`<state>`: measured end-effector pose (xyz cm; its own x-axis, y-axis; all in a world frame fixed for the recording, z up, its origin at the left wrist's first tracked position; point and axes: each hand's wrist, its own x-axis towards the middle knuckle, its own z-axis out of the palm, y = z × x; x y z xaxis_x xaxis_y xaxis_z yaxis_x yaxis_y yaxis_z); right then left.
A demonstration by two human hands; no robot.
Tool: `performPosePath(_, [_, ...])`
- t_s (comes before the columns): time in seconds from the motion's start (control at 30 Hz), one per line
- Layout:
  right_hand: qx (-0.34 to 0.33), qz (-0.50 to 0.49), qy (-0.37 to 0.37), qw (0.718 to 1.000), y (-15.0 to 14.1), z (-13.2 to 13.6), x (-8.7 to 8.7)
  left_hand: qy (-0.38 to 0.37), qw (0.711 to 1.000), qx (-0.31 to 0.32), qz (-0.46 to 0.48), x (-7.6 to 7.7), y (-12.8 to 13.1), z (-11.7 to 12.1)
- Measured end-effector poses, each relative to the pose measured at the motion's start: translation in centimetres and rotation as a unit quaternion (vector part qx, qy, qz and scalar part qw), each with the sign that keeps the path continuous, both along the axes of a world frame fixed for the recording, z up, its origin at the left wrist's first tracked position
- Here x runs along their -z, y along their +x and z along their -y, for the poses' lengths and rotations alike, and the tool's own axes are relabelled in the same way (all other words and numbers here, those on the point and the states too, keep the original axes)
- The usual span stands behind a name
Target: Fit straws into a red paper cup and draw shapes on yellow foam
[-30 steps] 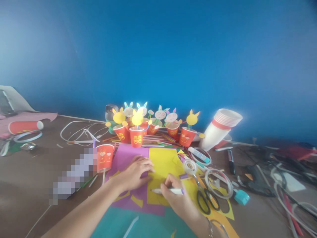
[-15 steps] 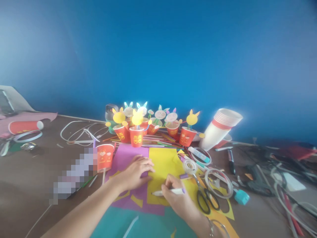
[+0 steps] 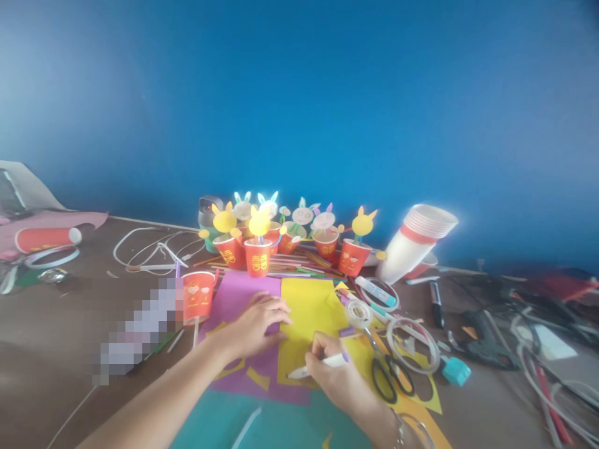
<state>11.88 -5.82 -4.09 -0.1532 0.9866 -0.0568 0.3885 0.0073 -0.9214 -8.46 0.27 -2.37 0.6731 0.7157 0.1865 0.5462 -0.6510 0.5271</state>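
Blue wall [image 3: 299, 125], brown tabletop [image 3: 84, 330]. Bunny faces [image 3: 364, 224] are up in red cups [image 3: 259, 259] already. The right hand [image 3: 333, 374] has its grip pinching a white marker [image 3: 299, 373] at yellow paper [image 3: 306, 299], no drawing I can see yet; the left hand [image 3: 256, 325] lies loosely spread.

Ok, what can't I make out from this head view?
In the head view:
Any line at the tip of the white marker: too small, blurred.
Part of the yellow sheet under the left hand: covered by it.
Blade tips of the scissors: hidden by the tape roll.
Near side of the teal sheet: cut off by the bottom edge.
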Motion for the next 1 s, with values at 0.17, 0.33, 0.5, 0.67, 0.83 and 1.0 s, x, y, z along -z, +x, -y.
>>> performPosePath(0.17, [-0.012,0.003,-0.024,1.000,0.0,0.0,-0.5,-0.006,1.000,-0.001,-0.005,0.1,0.0,-0.1])
performPosePath(0.33, [-0.028,-0.023,-0.051,0.998,-0.2,0.1,-0.7,-0.003,1.000,0.001,-0.007,0.2,0.0,-0.1])
performPosePath(0.5, [-0.006,-0.171,-0.071,0.983,0.5,-0.2,-1.2,0.005,1.000,-0.005,-0.009,0.2,0.1,0.0])
performPosePath(0.67, [0.000,-0.139,-0.062,0.988,0.9,-0.1,-1.4,0.001,1.000,-0.005,-0.015,0.1,0.2,0.0])
performPosePath(0.83, [0.005,-0.058,-0.049,0.997,0.4,0.2,-0.7,0.001,1.000,0.000,-0.005,0.0,0.0,0.0])
performPosePath(1.0, [-0.010,-0.014,-0.034,0.999,0.4,-0.1,-0.5,0.000,1.000,0.005,0.007,0.0,0.0,0.0])
